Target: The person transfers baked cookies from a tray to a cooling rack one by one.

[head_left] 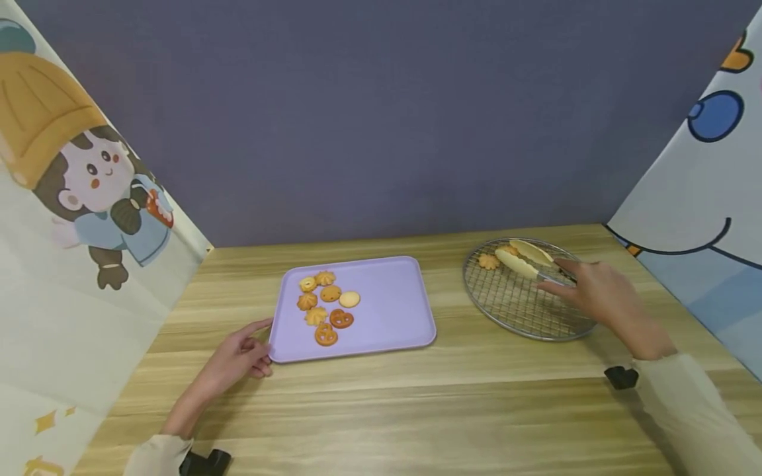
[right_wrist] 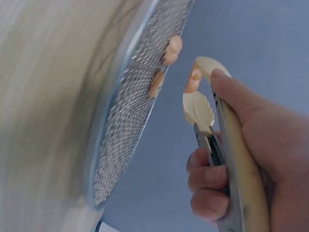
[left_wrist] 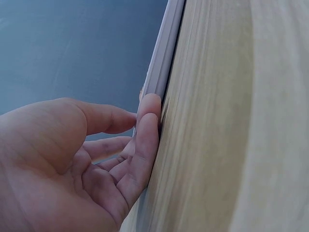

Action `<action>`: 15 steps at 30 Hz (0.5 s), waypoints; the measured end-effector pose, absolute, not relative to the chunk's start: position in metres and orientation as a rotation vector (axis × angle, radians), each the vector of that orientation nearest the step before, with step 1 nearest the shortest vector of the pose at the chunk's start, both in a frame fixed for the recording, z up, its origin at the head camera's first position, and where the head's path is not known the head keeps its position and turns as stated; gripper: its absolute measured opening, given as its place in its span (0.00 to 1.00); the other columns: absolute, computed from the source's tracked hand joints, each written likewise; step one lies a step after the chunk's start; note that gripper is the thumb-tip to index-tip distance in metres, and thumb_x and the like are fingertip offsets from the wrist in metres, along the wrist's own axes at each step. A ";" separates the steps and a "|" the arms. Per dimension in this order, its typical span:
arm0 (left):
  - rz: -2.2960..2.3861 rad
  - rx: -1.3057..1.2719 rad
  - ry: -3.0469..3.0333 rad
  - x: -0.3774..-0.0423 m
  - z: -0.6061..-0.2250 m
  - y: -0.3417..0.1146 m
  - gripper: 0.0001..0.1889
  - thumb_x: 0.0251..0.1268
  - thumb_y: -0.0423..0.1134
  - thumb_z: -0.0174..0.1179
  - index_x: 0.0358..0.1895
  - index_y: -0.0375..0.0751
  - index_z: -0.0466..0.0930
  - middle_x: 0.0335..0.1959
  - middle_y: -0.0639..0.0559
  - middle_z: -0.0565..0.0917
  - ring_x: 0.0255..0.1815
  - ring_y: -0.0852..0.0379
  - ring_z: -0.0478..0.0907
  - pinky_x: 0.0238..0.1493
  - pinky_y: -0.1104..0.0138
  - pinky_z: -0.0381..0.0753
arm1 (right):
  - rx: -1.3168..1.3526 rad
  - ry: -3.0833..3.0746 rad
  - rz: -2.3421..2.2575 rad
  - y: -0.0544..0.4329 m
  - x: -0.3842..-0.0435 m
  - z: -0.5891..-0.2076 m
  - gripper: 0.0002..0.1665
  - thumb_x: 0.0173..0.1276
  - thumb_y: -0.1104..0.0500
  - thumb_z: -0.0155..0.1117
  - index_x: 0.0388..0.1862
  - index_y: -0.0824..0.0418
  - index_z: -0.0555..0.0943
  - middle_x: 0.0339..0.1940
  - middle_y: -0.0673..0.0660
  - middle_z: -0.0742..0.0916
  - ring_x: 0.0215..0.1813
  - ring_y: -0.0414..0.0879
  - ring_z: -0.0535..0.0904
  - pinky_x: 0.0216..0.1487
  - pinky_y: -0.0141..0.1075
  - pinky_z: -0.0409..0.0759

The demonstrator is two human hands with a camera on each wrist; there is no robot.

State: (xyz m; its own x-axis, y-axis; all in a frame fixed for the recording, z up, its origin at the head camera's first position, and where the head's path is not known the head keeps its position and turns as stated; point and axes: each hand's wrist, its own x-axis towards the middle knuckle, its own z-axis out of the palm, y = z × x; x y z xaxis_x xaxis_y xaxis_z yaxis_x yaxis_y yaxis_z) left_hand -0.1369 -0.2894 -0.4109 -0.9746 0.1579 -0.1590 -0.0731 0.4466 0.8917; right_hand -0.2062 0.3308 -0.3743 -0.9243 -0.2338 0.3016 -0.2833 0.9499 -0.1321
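Observation:
In the head view, my left hand (head_left: 237,360) is at the left rim of the lilac tray (head_left: 387,297), pinching its edge between thumb and fingers. Several cookies lie on the tray's left half, among them a pretzel-shaped cookie (head_left: 326,334), a round pale cookie (head_left: 349,299) and a flower-shaped cookie (head_left: 316,316). My right hand (head_left: 607,301) grips tongs (head_left: 516,264) with cream tips above the round wire rack (head_left: 536,311). Between the tips is an orange-brown cookie (right_wrist: 194,79), its shape partly hidden. Two more cookies (right_wrist: 173,48) rest on the rack in the right wrist view.
Tray and rack stand apart on a wood-grain table (head_left: 381,410). A dark blue-grey wall (head_left: 381,132) rises behind it. Panels with cartoon prints border the left (head_left: 71,264) and right (head_left: 684,198) sides.

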 end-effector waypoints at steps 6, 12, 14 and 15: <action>1.537 0.065 2.485 -0.136 -0.410 -0.288 0.31 0.74 0.29 0.53 0.76 0.29 0.54 0.31 0.39 0.80 0.29 0.48 0.84 0.31 0.62 0.88 | 0.296 -2.860 0.219 0.343 -0.207 -0.377 0.44 0.67 0.36 0.65 0.63 0.72 0.75 0.06 0.51 0.65 0.11 0.43 0.58 0.10 0.36 0.57; 1.530 0.058 2.488 -0.136 -0.411 -0.288 0.31 0.74 0.29 0.53 0.76 0.29 0.54 0.32 0.39 0.80 0.29 0.49 0.84 0.31 0.62 0.88 | 0.237 -2.943 0.247 0.350 -0.209 -0.376 0.47 0.69 0.33 0.60 0.66 0.73 0.72 0.09 0.53 0.69 0.12 0.45 0.62 0.12 0.38 0.60; 1.530 0.058 2.491 -0.136 -0.411 -0.288 0.31 0.74 0.30 0.53 0.76 0.30 0.54 0.32 0.39 0.80 0.29 0.49 0.84 0.31 0.63 0.88 | 0.227 -2.956 0.255 0.351 -0.210 -0.375 0.48 0.69 0.32 0.59 0.66 0.74 0.72 0.10 0.53 0.69 0.13 0.46 0.63 0.12 0.38 0.61; 1.531 0.058 2.493 -0.136 -0.411 -0.289 0.31 0.74 0.30 0.53 0.76 0.30 0.55 0.32 0.39 0.80 0.29 0.49 0.84 0.31 0.63 0.88 | 0.223 -2.955 0.256 0.352 -0.211 -0.375 0.48 0.69 0.32 0.59 0.66 0.74 0.72 0.10 0.53 0.69 0.14 0.46 0.63 0.12 0.38 0.61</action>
State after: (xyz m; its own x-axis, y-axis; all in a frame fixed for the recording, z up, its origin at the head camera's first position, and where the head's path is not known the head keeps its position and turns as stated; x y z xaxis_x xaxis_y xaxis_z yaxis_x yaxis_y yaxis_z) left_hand -0.1361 -0.2886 -0.4113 -0.9760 0.1454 -0.1622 -0.0789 0.4581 0.8854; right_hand -0.2108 0.3523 -0.3750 -0.9749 -0.1339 0.1776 -0.1624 0.9741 -0.1571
